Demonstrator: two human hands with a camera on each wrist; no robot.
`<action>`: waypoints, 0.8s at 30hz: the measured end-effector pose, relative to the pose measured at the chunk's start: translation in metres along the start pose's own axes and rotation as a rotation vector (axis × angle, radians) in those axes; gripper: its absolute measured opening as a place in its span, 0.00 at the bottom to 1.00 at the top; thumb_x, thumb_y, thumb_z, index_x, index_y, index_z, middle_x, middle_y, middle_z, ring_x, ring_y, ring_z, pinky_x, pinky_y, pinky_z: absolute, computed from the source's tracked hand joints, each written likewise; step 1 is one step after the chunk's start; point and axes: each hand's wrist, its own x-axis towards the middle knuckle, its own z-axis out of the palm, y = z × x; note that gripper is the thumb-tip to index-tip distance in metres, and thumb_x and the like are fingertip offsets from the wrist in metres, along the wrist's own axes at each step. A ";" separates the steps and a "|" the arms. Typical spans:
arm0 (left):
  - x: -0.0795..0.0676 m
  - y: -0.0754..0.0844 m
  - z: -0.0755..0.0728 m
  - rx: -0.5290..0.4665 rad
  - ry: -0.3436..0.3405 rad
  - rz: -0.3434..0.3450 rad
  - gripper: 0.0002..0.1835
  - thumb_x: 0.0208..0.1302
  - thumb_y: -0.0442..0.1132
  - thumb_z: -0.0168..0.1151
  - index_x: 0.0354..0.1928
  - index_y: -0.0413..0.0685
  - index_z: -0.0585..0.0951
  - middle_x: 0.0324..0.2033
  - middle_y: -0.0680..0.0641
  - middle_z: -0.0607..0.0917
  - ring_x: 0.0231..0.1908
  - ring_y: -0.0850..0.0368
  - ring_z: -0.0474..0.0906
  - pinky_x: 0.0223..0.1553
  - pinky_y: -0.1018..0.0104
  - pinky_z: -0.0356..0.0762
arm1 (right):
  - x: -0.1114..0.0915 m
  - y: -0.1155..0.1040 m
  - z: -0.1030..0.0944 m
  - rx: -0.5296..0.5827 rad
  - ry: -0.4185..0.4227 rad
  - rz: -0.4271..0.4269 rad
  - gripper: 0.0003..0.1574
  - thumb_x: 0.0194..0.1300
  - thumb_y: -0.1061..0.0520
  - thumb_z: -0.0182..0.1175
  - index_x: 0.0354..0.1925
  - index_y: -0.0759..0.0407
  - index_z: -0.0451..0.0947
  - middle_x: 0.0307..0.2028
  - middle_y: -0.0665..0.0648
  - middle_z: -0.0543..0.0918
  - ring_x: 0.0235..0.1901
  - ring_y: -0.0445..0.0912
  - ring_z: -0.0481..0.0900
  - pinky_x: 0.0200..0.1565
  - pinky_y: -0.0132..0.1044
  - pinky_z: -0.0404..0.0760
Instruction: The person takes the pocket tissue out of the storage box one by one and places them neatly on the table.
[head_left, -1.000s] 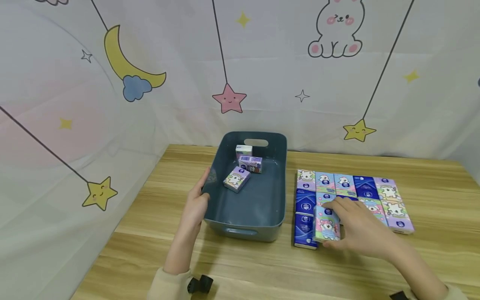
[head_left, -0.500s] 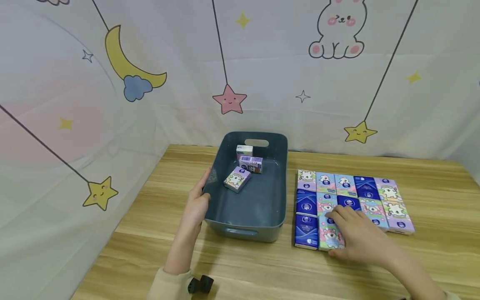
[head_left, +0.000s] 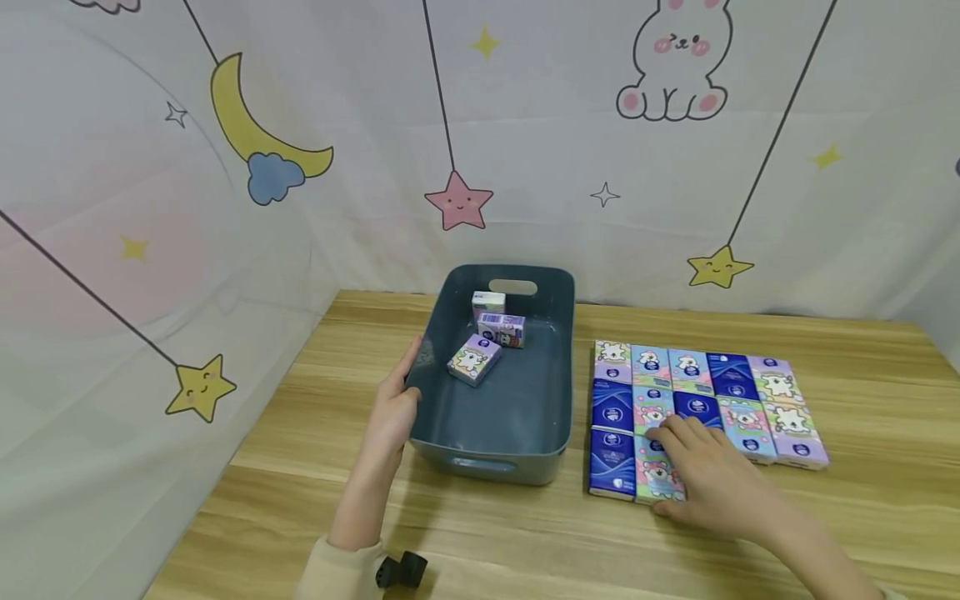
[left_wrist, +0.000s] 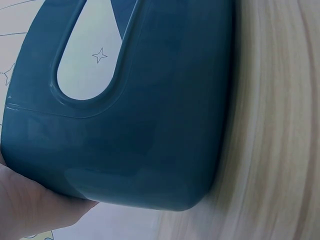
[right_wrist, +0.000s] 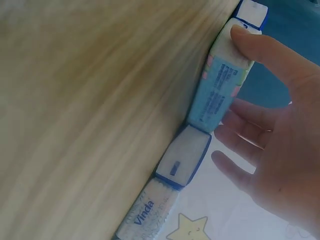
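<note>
My right hand [head_left: 712,475] pinches a pink-and-blue cartoon tissue pack [head_left: 658,481] at the front of a block of tissue packs, partly hiding it. In the right wrist view the thumb lies on the near end of this pack [right_wrist: 215,95], with the fingers along its other side. A dark blue tissue pack [head_left: 612,462] lies right beside it on the left. My left hand [head_left: 390,408] rests against the left outer wall of a blue-grey plastic bin [head_left: 491,464], its fingers stretched along the wall. Three cartoon tissue packs [head_left: 474,359] sit inside the bin.
The block's other packs, such as a purple pack [head_left: 795,421], lie close together in rows on the wooden table [head_left: 525,542]. A white cartoon curtain [head_left: 540,225] hangs behind the table. A small black object [head_left: 401,570] is at the left sleeve [head_left: 341,571].
My right hand has lowered the pink-and-blue tissue pack towards the front and slid it up against the dark blue one, lining it up. The left hand and bin have stayed put.
</note>
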 end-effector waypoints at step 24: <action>0.001 0.000 0.001 -0.006 0.006 -0.002 0.39 0.63 0.24 0.35 0.74 0.65 0.53 0.76 0.58 0.50 0.77 0.52 0.35 0.74 0.44 0.35 | 0.056 -0.008 -0.052 0.132 0.114 -0.072 0.42 0.47 0.44 0.73 0.55 0.61 0.70 0.49 0.56 0.74 0.50 0.49 0.72 0.50 0.50 0.75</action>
